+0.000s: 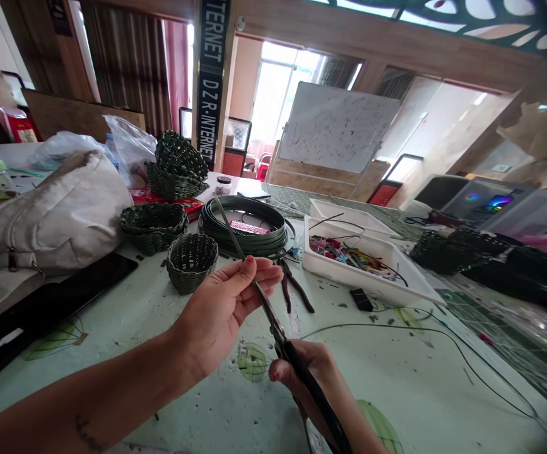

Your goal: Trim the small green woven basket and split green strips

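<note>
My left hand [219,309] pinches a thin dark strip [230,230] between thumb and fingers, and the strip slants up and away over the coil. In my right hand [325,372] is a pair of black-handled scissors [279,334]. Their blade tips reach my left fingers, close to the strip's lower end; whether they touch it I cannot tell. A coil of flat dark green strip [273,244] lies just beyond my left hand. Left of that hand stands a small woven basket [190,274]. Dark-handled pliers [299,291] rest on the table to its right.
More woven baskets [152,230] stand at the left, beside a pale cloth bag [60,208]. A white tray [320,268] of small colourful pieces sits at the right. A long loose strand [448,337] curves across the table, near a black clip-like object [361,300].
</note>
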Demonstrator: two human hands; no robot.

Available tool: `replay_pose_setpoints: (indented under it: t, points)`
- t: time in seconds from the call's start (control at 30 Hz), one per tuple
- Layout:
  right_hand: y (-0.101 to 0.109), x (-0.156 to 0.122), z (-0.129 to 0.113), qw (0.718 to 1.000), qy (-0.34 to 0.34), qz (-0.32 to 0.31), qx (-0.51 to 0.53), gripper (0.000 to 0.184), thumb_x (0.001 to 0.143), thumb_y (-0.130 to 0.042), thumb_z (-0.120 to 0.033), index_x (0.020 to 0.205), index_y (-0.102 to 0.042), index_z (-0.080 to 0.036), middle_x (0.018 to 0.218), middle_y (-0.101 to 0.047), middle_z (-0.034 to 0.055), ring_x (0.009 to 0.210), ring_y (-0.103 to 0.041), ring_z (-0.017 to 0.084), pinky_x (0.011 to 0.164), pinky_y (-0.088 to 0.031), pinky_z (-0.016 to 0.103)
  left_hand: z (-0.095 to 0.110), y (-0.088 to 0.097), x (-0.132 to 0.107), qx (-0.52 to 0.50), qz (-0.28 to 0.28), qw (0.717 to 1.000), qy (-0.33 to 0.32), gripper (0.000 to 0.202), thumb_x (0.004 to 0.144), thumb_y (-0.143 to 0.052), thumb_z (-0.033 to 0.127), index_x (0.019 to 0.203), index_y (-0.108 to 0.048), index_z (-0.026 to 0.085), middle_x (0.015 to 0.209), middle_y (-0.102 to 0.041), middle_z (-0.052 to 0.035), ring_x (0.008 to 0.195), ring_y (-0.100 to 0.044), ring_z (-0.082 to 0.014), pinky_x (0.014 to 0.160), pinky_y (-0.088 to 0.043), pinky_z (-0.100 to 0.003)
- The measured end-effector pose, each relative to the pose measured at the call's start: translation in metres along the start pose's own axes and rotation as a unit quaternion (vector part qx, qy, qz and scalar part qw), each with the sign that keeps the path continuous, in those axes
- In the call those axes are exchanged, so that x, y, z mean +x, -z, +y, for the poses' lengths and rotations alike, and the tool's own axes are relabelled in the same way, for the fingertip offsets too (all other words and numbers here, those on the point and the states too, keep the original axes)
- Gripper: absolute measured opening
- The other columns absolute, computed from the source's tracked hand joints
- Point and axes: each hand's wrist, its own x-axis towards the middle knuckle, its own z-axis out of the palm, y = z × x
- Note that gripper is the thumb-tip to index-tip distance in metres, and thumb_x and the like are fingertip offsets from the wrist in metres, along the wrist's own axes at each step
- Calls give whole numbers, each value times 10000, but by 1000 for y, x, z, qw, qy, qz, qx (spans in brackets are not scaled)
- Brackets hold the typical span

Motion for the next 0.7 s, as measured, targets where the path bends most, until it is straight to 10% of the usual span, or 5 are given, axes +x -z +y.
replay_pose_setpoints:
  t: [0.7]
  points:
    - [5, 0, -5, 1000, 20, -6, -24, 668, 629, -596, -788, 549, -313, -189, 539, -218, -52, 511, -218, 75, 438, -152, 224, 13, 2, 1, 14, -13, 1000, -25, 153, 870, -596, 218, 841, -700, 111, 916, -736, -108, 947, -683, -213, 932, -513, -380]
